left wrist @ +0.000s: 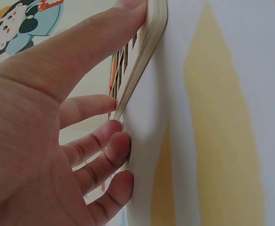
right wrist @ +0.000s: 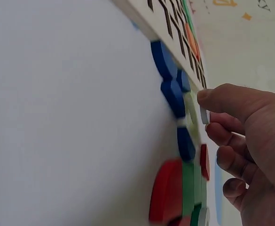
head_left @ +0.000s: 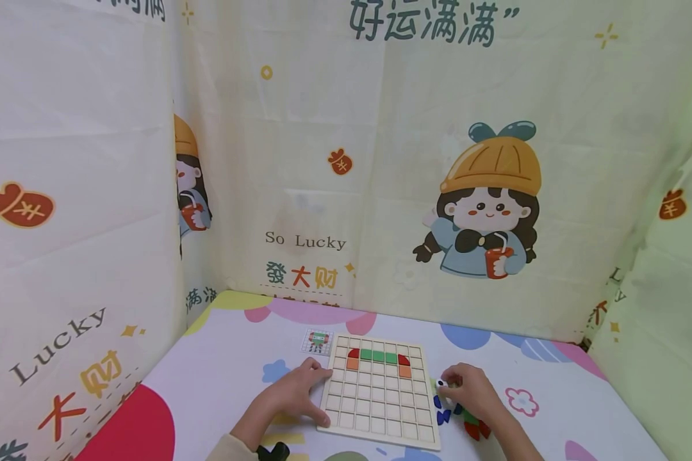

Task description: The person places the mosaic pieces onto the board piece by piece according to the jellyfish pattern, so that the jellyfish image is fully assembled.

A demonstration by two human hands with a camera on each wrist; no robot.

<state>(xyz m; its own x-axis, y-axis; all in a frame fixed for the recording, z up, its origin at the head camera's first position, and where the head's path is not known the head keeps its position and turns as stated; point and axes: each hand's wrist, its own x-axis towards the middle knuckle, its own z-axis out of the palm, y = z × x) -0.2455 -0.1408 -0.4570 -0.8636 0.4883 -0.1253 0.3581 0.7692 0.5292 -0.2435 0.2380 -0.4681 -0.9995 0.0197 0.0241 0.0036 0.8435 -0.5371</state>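
One pale wooden grid board (head_left: 380, 410) lies flat on the table (head_left: 207, 384), bearing three green squares (head_left: 378, 356), two red quarter-rounds (head_left: 354, 353), two orange squares (head_left: 352, 363); one left hand (head_left: 300, 389), spread wide at its left edge. One right hand (head_left: 473, 387) pinches one small whitish piece (right wrist: 204, 115) beside the right edge: apparently a picking-up step, next calling for alignment over an unfilled cell (head_left: 377, 368).

Pass: over board (head_left: 375, 404), lower rows | Obstacles: hands (head_left: 295, 392) (head_left: 471, 389) either side; blue blocks (head_left: 443, 417) right

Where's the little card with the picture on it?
In the head view, the card lies just left of the wooden board, by its far left corner, beyond the left hand.
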